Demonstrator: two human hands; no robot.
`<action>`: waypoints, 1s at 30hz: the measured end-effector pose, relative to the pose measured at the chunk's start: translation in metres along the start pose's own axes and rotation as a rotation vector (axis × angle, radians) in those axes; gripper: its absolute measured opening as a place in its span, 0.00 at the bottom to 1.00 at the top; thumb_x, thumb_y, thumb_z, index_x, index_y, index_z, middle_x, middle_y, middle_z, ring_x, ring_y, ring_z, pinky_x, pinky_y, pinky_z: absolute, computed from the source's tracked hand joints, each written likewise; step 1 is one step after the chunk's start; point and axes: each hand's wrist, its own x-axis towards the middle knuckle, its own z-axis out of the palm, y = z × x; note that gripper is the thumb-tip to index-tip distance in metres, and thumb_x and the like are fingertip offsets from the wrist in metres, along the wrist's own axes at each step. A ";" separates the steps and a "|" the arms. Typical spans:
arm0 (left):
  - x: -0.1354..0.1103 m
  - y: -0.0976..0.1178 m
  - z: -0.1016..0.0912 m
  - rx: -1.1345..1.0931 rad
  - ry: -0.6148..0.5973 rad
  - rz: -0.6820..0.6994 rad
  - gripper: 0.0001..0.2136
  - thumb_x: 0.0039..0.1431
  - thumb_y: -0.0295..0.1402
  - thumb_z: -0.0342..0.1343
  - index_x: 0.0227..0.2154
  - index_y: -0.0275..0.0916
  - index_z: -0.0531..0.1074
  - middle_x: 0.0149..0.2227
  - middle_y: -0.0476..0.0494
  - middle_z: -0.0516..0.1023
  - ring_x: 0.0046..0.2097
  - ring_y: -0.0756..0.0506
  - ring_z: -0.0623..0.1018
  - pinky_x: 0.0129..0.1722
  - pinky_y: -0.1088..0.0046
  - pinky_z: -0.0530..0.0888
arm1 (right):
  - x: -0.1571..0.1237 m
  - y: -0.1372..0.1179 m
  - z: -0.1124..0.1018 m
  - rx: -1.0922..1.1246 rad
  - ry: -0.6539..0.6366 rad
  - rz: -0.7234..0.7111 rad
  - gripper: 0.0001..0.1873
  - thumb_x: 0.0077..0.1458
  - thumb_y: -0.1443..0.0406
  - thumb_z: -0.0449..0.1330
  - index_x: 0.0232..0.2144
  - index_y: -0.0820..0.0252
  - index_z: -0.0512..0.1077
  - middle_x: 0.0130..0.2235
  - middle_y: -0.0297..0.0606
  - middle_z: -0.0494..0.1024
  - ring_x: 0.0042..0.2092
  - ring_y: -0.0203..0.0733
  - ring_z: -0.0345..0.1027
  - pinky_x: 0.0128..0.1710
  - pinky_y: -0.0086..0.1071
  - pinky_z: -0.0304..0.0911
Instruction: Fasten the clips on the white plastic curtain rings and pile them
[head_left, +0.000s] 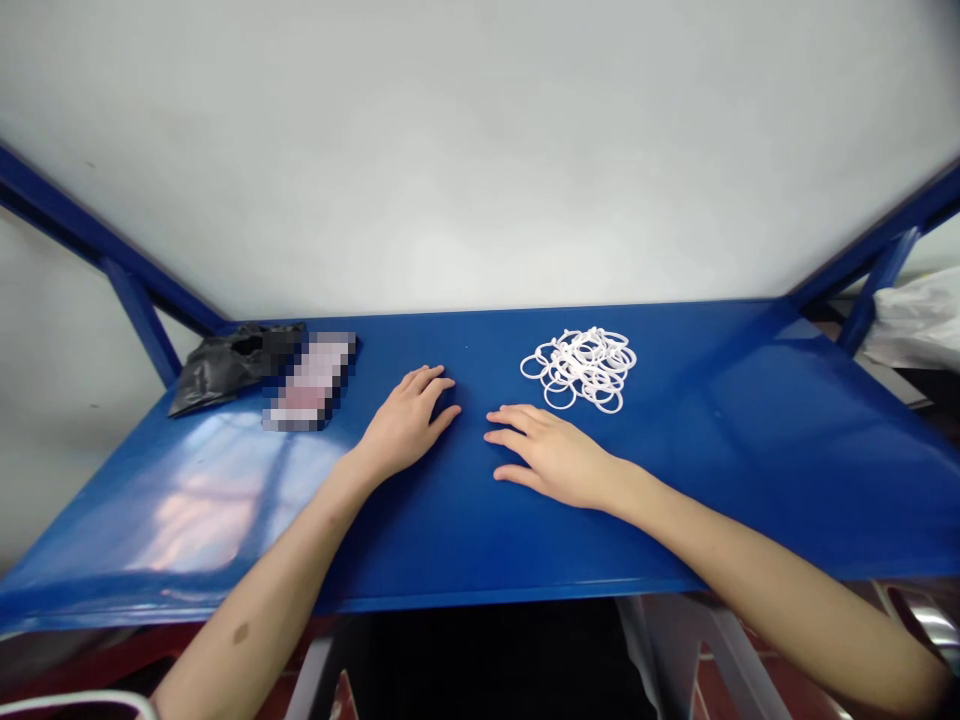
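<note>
My left hand [407, 418] rests on the blue table top [480, 540], fingers apart and holding nothing. Facing it, my right hand [553, 455] lies low over the same surface with its fingers spread, also without anything in it. Just beyond my right hand is a loose pile of thin white rings [581, 366], overlapping one another, each with a small knob. The right fingers do not touch the pile.
At the back left lies a crumpled black plastic bag [225, 370], beside a pixel-blurred flat object [311, 380]. Blue frame bars [139, 310] rise at both sides before a pale wall [480, 150]. A whitish plastic bag [919, 320] is at the far right.
</note>
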 end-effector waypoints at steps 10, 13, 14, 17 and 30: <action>0.000 0.001 -0.001 0.032 -0.019 0.001 0.19 0.68 0.41 0.51 0.55 0.35 0.70 0.63 0.31 0.69 0.66 0.32 0.66 0.65 0.50 0.66 | 0.001 -0.001 -0.001 -0.004 -0.018 0.006 0.24 0.65 0.55 0.59 0.58 0.61 0.72 0.63 0.48 0.70 0.65 0.56 0.62 0.63 0.51 0.63; -0.001 0.000 -0.001 0.023 -0.012 0.003 0.19 0.68 0.41 0.51 0.55 0.36 0.70 0.63 0.32 0.69 0.66 0.33 0.66 0.64 0.48 0.67 | 0.001 -0.001 0.000 0.014 -0.009 0.003 0.23 0.65 0.55 0.59 0.58 0.61 0.72 0.63 0.49 0.70 0.65 0.56 0.62 0.63 0.52 0.63; -0.001 0.000 -0.001 0.019 -0.009 0.003 0.18 0.68 0.41 0.51 0.55 0.37 0.70 0.63 0.32 0.69 0.66 0.33 0.66 0.64 0.47 0.67 | 0.000 0.000 0.000 0.020 -0.004 0.002 0.23 0.65 0.56 0.59 0.58 0.60 0.72 0.63 0.49 0.70 0.65 0.56 0.62 0.63 0.52 0.63; -0.001 -0.001 0.000 0.021 -0.006 0.007 0.19 0.68 0.41 0.51 0.55 0.36 0.70 0.63 0.32 0.69 0.66 0.32 0.66 0.64 0.47 0.67 | 0.000 0.000 0.001 0.028 -0.001 0.005 0.23 0.65 0.56 0.60 0.58 0.60 0.72 0.63 0.49 0.70 0.65 0.56 0.62 0.63 0.53 0.63; 0.000 -0.002 0.000 0.053 -0.015 0.016 0.19 0.68 0.41 0.51 0.56 0.36 0.70 0.63 0.32 0.69 0.66 0.33 0.66 0.64 0.49 0.68 | 0.000 0.000 0.002 -0.027 0.011 -0.026 0.23 0.65 0.56 0.60 0.57 0.62 0.73 0.62 0.49 0.71 0.64 0.54 0.64 0.61 0.48 0.65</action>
